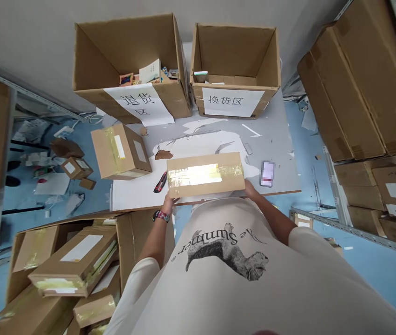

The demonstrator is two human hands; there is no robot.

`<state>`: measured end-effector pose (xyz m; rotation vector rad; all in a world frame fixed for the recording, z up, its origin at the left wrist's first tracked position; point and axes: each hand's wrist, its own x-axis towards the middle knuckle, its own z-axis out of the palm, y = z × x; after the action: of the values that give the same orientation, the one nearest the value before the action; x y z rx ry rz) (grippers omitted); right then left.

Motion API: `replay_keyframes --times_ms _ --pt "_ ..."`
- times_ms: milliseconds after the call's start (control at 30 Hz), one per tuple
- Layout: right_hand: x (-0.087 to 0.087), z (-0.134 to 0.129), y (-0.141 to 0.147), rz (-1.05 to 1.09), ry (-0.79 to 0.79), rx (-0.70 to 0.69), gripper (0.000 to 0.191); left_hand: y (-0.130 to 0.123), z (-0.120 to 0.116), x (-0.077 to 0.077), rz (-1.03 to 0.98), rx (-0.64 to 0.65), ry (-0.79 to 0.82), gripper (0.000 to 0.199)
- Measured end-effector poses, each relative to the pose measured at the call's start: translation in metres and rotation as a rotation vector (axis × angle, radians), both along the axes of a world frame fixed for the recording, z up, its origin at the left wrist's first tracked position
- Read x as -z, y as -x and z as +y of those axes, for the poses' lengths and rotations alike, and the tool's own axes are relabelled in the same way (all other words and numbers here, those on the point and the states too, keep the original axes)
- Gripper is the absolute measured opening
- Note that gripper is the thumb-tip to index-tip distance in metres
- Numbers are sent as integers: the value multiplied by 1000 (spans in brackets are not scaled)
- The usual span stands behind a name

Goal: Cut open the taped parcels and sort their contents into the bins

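A taped cardboard box point(184, 190) with a shiny white label and clear tape is held between my two hands over the front edge of the table. My left hand point(168, 203) grips its lower left corner; the fingers are partly hidden behind the box. At the lower right corner my right hand point(250, 190) holds the other end, its fingers also partly out of sight. A red and black box cutter point(161, 182) lies on the table just left of the box. To the right lies a phone point(267, 173) with its screen lit.
Two open cartons with paper signs, a left one point(93, 100) holding small goods and a right one point(271, 93), stand at the table's back. Another taped box point(119, 153) sits at the left. A large carton point(128, 242) of parcels is at lower left; stacked cartons point(351, 93) line the right.
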<state>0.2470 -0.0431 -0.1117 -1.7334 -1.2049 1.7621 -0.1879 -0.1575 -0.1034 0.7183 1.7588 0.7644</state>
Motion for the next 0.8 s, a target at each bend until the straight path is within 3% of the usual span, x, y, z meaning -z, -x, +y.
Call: replay_keyframes --times_ms 133,267,467,533,633,800 --pt "-20 24 12 41 11 99 91 6 29 -21 -82 -52 -47 104" --pt "-40 36 19 132 -36 143 95 5 57 -36 -163 -18 -129 101" --pt "-53 44 18 254 -119 135 95 3 73 -34 -192 43 -227 97" --pt "-58 47 16 173 -206 81 91 3 72 -32 -178 40 -224 97" --pt "-74 50 14 -117 -452 30 85 3 71 -32 -169 21 -229 91" --pt "-136 58 46 -626 -842 -168 87 9 73 -33 -196 1 -218 87"
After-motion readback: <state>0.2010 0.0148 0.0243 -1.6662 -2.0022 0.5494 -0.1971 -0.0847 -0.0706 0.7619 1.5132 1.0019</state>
